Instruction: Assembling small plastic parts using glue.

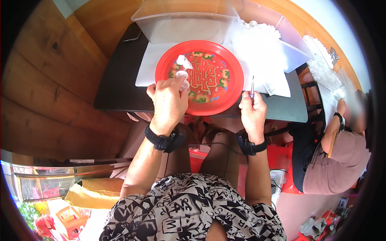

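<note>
A round red tray (237,66) with a green and yellow printed pattern lies on white paper in front of me. Over its left part, my left hand (170,102) has its fingers bent onto a small white round piece (184,85), partly hidden by them. Just beyond those fingertips are another white round piece (181,75) and a crumpled white piece (184,61), both on the tray. Beside the tray's right rim, my right hand (253,114) is closed around a slim pointed tool with a purple handle (252,94), its thin metal tip upward.
A clear plastic bin (185,30) stands behind the tray. To its right, another clear bin (295,52) holds a glaring white heap (257,42). The black table (120,86) has rounded corners. Another person (337,160) sits at the right, handling white material.
</note>
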The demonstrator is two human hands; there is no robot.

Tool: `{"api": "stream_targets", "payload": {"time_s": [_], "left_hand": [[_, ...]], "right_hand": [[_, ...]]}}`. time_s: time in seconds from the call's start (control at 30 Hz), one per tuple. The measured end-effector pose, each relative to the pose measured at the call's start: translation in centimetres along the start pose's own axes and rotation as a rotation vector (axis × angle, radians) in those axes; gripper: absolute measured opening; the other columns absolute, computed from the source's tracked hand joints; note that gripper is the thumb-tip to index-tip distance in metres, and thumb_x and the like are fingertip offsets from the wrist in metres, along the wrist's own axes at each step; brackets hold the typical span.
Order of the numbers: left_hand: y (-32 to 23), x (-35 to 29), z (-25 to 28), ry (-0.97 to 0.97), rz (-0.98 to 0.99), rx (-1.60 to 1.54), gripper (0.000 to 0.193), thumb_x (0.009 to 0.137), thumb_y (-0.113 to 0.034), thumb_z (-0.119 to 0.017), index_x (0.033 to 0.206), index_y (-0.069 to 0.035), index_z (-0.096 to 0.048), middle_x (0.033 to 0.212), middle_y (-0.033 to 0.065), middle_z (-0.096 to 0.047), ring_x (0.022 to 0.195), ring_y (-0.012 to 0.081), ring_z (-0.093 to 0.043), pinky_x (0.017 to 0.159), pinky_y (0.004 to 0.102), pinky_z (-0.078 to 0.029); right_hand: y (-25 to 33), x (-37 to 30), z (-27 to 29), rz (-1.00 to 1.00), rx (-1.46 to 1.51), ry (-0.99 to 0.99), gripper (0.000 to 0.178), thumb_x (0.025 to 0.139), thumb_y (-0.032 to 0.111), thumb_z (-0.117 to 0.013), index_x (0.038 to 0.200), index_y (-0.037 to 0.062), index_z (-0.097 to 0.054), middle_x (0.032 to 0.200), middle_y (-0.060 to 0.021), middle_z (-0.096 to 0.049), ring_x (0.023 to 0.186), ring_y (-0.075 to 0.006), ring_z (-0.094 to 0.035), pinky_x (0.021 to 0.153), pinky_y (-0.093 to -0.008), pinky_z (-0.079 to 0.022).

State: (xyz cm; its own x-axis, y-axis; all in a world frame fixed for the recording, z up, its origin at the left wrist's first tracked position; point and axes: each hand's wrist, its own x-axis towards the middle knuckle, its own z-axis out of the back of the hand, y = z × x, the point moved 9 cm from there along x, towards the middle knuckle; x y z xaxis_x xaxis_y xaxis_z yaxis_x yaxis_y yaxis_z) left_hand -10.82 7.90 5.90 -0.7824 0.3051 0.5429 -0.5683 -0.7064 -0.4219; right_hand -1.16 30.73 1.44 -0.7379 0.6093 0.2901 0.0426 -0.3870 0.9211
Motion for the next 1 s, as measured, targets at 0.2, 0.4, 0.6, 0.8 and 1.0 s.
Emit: {"api": "stream_targets", "payload": {"time_s": [0.2, 0.4, 0.6, 0.8, 1.0], "left_hand": [[0.3, -0.7, 0.6, -0.070, -0.030, -0.003, 0.023, 0.075, -0.011, -0.065, 0.098, -0.009, -0.067, 0.093, 0.0065, -0.067, 0.092, 0.0215, -0.058, 0.088, 0.0381, -0.031], [-0.2, 0.0, 0.5, -0.007, 0.001, 0.018, 0.027, 0.072, -0.017, -0.069, 0.098, -0.011, -0.067, 0.094, 0.0049, -0.066, 0.095, 0.0239, -0.057, 0.087, 0.0407, -0.029], [-0.2, 0.6, -1.0, 0.064, -0.102, 0.028, 0.013, 0.066, -0.013, -0.069, 0.078, -0.008, -0.064, 0.077, 0.0059, -0.063, 0.079, 0.0262, -0.058, 0.077, 0.0462, -0.030], [0.5, -0.6, 4.0, -0.233, -0.063, -0.362, 0.021, 0.069, -0.004, -0.072, 0.090, -0.005, -0.068, 0.087, 0.0094, -0.067, 0.081, 0.0197, -0.062, 0.077, 0.0349, -0.045], [5.2, -6.0, 2.0, -0.042, 0.520, -1.578, 0.012, 0.083, -0.001, -0.063, 0.095, 0.003, -0.063, 0.089, 0.0108, -0.065, 0.075, 0.0107, -0.057, 0.070, 0.0255, -0.047]], "right_hand": [[0.2, -0.3, 0.0, 0.011, 0.004, -0.003, 0.017, 0.090, 0.014, -0.055, 0.081, -0.0001, -0.054, 0.057, -0.0017, -0.051, 0.051, -0.0085, -0.046, 0.051, -0.0262, -0.041], [0.1, -0.7, 0.2, 0.053, -0.045, -0.029, 0.017, 0.090, 0.014, -0.055, 0.081, -0.0002, -0.054, 0.056, -0.0021, -0.051, 0.051, -0.0088, -0.047, 0.050, -0.0267, -0.041], [0.3, -0.4, 0.1, 0.042, -0.045, -0.034, 0.017, 0.090, 0.016, -0.055, 0.082, 0.0006, -0.056, 0.055, -0.0016, -0.052, 0.050, -0.0083, -0.047, 0.050, -0.0267, -0.041], [0.4, -0.8, -0.1, 0.011, -0.031, -0.035, 0.014, 0.090, 0.015, -0.055, 0.085, 0.0012, -0.056, 0.058, 0.0001, -0.052, 0.053, -0.0064, -0.046, 0.051, -0.0244, -0.040], [0.0, -2.5, 0.3, -0.060, 0.168, -0.014, 0.010, 0.091, 0.010, -0.054, 0.089, 0.0008, -0.056, 0.066, 0.0040, -0.050, 0.057, -0.0027, -0.042, 0.051, -0.0185, -0.036]]}}
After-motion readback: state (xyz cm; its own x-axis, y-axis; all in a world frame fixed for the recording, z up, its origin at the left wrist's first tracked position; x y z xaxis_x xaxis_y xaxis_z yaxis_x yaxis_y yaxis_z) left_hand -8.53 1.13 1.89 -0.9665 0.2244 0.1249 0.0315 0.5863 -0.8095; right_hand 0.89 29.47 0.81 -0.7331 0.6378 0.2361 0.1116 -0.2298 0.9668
